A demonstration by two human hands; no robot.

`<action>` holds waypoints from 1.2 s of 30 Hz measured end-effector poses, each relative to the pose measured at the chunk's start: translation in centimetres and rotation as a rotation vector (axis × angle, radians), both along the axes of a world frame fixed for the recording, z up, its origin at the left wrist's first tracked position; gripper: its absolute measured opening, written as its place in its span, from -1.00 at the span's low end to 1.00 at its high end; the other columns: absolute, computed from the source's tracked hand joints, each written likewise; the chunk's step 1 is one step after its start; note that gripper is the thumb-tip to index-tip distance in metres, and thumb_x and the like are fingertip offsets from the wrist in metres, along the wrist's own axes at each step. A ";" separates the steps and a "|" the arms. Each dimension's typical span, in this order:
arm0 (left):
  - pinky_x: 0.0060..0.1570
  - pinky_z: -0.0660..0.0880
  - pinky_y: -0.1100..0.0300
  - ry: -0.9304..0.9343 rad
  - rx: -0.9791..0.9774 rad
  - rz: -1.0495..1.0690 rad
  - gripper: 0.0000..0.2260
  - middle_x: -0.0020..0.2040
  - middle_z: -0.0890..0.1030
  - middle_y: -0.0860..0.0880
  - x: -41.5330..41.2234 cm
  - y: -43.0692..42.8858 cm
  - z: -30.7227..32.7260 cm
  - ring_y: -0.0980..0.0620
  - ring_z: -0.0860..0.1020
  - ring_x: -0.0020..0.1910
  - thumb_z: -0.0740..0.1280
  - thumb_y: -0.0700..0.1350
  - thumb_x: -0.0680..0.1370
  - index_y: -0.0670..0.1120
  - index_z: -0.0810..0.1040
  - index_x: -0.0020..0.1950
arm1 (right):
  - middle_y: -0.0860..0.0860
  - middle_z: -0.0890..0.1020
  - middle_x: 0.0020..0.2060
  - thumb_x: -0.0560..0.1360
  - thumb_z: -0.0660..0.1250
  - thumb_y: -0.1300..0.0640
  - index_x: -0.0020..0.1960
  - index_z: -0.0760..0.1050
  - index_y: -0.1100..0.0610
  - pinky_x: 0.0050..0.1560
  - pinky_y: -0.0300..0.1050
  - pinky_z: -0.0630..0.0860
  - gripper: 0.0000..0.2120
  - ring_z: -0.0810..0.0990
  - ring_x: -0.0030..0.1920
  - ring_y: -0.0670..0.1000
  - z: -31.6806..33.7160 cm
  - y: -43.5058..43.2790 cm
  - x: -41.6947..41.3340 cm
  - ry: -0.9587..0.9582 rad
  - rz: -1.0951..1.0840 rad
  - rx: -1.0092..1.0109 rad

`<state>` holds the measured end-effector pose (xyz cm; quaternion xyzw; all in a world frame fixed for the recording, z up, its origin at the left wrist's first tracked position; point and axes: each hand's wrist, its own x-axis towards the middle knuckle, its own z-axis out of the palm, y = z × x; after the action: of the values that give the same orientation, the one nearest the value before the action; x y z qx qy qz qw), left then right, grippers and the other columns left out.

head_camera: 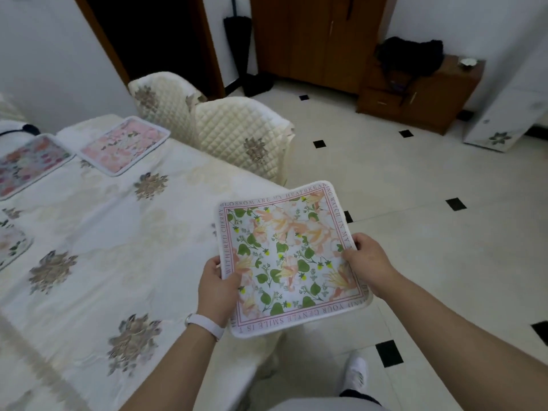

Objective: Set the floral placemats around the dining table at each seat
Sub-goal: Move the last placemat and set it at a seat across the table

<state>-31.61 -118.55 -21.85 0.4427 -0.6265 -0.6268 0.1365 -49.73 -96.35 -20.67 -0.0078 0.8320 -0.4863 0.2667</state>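
Note:
I hold a square floral placemat (289, 256) with green leaves, peach flowers and a lettered border, in the air over the table's right edge. My left hand (218, 287) grips its left side and my right hand (367, 264) grips its right side. The dining table (118, 232) wears a white cloth with grey flower motifs. A pink floral placemat (126, 146) lies at the table's far end. Another placemat (28, 163) in pink and red lies to its left. A third placemat (10, 246) shows partly at the left edge.
Two chairs with quilted cream covers (240, 134) stand at the table's far right side. A brown cabinet (421, 93) with dark bags stands by the far wall, and a wooden wardrobe (314, 40) beside it. The tiled floor (415, 203) is open on the right.

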 end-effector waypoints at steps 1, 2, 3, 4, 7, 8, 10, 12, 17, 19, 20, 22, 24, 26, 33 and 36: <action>-0.17 0.64 -0.13 -0.002 0.005 -0.015 -0.68 -0.02 0.69 -0.06 -1.8 1.3 0.1 -0.08 0.70 -0.19 0.39 -0.32 0.45 0.03 0.47 0.08 | 0.01 0.66 -0.12 0.53 0.25 0.25 0.01 0.53 0.07 -0.31 -0.15 0.50 -0.86 0.65 -0.19 0.04 0.1 1.6 -1.5 0.000 -0.016 -0.003; -0.18 0.64 -0.13 -0.002 0.007 -0.028 -0.68 -0.02 0.69 -0.07 -3.6 2.6 0.1 -0.08 0.70 -0.20 0.38 -0.33 0.46 0.01 0.47 0.09 | 0.00 0.66 -0.12 0.53 0.25 0.24 0.02 0.53 0.07 -0.31 -0.15 0.50 -0.86 0.66 -0.18 0.04 0.3 3.2 -3.0 0.001 -0.029 -0.007; -0.19 0.64 -0.11 -0.003 0.007 -0.040 -0.69 -0.02 0.69 -0.07 -5.5 4.0 0.1 -0.08 0.70 -0.20 0.37 -0.33 0.46 0.00 0.46 0.10 | -0.01 0.66 -0.12 0.53 0.26 0.24 0.02 0.53 0.07 -0.31 -0.15 0.49 -0.87 0.66 -0.17 0.03 0.4 4.9 -4.5 0.002 -0.041 -0.011; -0.21 0.64 -0.08 -0.004 0.004 -0.048 -0.69 -0.03 0.69 -0.06 -7.2 5.3 0.2 -0.08 0.70 -0.21 0.36 -0.33 0.47 0.00 0.46 0.09 | -0.01 0.66 -0.12 0.53 0.26 0.23 0.02 0.53 0.07 -0.31 -0.16 0.48 -0.87 0.65 -0.17 0.01 0.6 6.4 -5.9 0.002 -0.053 -0.014; -0.27 0.63 0.01 -0.010 -0.013 -0.068 -0.71 -0.05 0.68 -0.04 -11.8 9.0 0.5 -0.04 0.70 -0.22 0.34 -0.34 0.49 0.04 0.45 0.03 | -0.03 0.64 -0.11 0.54 0.24 0.26 0.01 0.52 0.07 -0.33 -0.18 0.45 -0.86 0.62 -0.17 -0.05 1.1 10.4 -9.6 0.003 -0.065 -0.015; -0.27 0.62 0.02 -0.011 -0.024 -0.078 -0.71 -0.05 0.68 -0.04 -13.1 9.9 0.6 -0.04 0.70 -0.22 0.34 -0.34 0.49 0.04 0.45 0.02 | -0.03 0.64 -0.11 0.54 0.24 0.26 0.00 0.52 0.06 -0.33 -0.18 0.45 -0.85 0.61 -0.17 -0.05 1.3 11.4 -10.8 0.009 -0.068 -0.019; -0.28 0.62 0.04 -0.013 -0.035 -0.091 -0.71 -0.05 0.68 -0.04 -15.4 11.4 1.0 -0.02 0.70 -0.22 0.34 -0.34 0.49 0.04 0.45 0.02 | -0.03 0.64 -0.13 0.53 0.24 0.27 -0.03 0.52 0.06 -0.33 -0.18 0.45 -0.85 0.61 -0.18 -0.05 1.7 13.0 -13.0 0.015 -0.081 -0.027; -0.35 0.60 0.11 -0.018 -0.040 -0.090 -0.72 -0.06 0.68 -0.05 -17.3 12.3 1.2 0.00 0.70 -0.26 0.34 -0.35 0.48 -0.02 0.45 0.06 | -0.03 0.64 -0.14 0.53 0.24 0.27 -0.04 0.53 0.06 -0.33 -0.17 0.46 -0.85 0.62 -0.19 -0.04 2.1 14.0 -14.7 0.014 -0.086 -0.027; -0.44 0.56 0.22 -0.014 -0.040 -0.067 -0.72 -0.05 0.67 -0.06 -21.0 12.0 1.5 0.04 0.69 -0.29 0.34 -0.36 0.49 -0.12 0.45 0.14 | -0.03 0.66 -0.12 0.54 0.24 0.25 -0.02 0.52 0.04 -0.31 -0.17 0.47 -0.84 0.64 -0.17 -0.02 1.9 13.7 -18.3 0.018 -0.068 -0.032; -0.40 0.58 0.18 -0.026 -0.031 -0.045 -0.70 -0.04 0.67 -0.07 -22.0 11.3 0.9 0.03 0.69 -0.27 0.35 -0.35 0.48 -0.11 0.45 0.15 | -0.03 0.65 -0.13 0.54 0.23 0.25 -0.02 0.52 0.02 -0.31 -0.16 0.46 -0.84 0.63 -0.18 -0.02 1.7 12.6 -19.8 0.016 -0.043 -0.011; -0.37 0.59 0.13 -0.033 -0.022 -0.030 -0.70 -0.03 0.67 -0.07 -22.4 10.8 0.4 0.01 0.69 -0.25 0.35 -0.35 0.48 -0.10 0.45 0.16 | -0.02 0.65 -0.14 0.54 0.23 0.25 -0.03 0.52 0.02 -0.31 -0.16 0.47 -0.84 0.63 -0.21 -0.01 1.6 11.9 -20.5 0.014 -0.031 -0.002; -0.32 0.59 0.10 -0.047 0.002 0.004 -0.70 -0.03 0.67 -0.06 -23.0 9.8 -0.6 -0.03 0.69 -0.21 0.34 -0.35 0.47 -0.08 0.47 0.14 | 0.01 0.65 -0.19 0.52 0.22 0.28 -0.06 0.52 0.03 -0.35 -0.16 0.50 -0.82 0.62 -0.29 0.02 1.1 10.2 -21.9 -0.009 -0.007 0.001; -0.31 0.59 0.09 -0.063 0.011 0.038 -0.71 -0.04 0.67 -0.04 -23.9 8.4 -1.7 -0.04 0.68 -0.19 0.34 -0.35 0.47 -0.05 0.47 0.11 | 0.03 0.65 -0.18 0.53 0.22 0.30 -0.05 0.52 0.07 -0.44 -0.20 0.51 -0.82 0.62 -0.30 0.03 0.7 8.2 -23.4 -0.034 0.015 0.007; -0.26 0.60 0.04 -0.085 0.016 0.073 -0.70 -0.03 0.67 -0.04 -25.1 6.6 -3.0 -0.06 0.68 -0.16 0.35 -0.34 0.46 -0.03 0.47 0.12 | 0.05 0.65 -0.15 0.53 0.22 0.31 -0.03 0.52 0.10 -0.45 -0.19 0.56 -0.83 0.63 -0.27 0.05 0.3 5.8 -25.0 -0.054 0.031 0.017; -0.15 0.60 0.00 -0.104 0.036 0.213 -0.70 -0.01 0.66 -0.04 -29.6 -1.8 -6.0 -0.06 0.66 -0.12 0.36 -0.30 0.47 -0.01 0.45 0.13 | 0.02 0.65 -0.11 0.54 0.21 0.30 -0.01 0.51 0.05 -0.41 -0.17 0.57 -0.81 0.66 -0.21 0.04 -0.1 -5.4 -31.9 -0.029 0.203 0.098; -0.18 0.60 0.01 -0.081 0.056 0.285 -0.70 -0.01 0.66 -0.06 -30.0 -5.2 -6.3 -0.09 0.66 -0.12 0.36 -0.31 0.48 -0.02 0.46 0.12 | 0.01 0.64 -0.09 0.55 0.20 0.31 0.03 0.50 0.07 -0.50 -0.35 0.45 -0.81 0.63 -0.20 -0.03 0.5 -10.3 -33.4 -0.005 0.302 0.116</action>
<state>-61.65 -123.78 -28.17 0.5556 -0.5446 -0.6000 0.1863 -83.15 -106.64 -20.17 -0.1159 0.8474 -0.3918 0.3390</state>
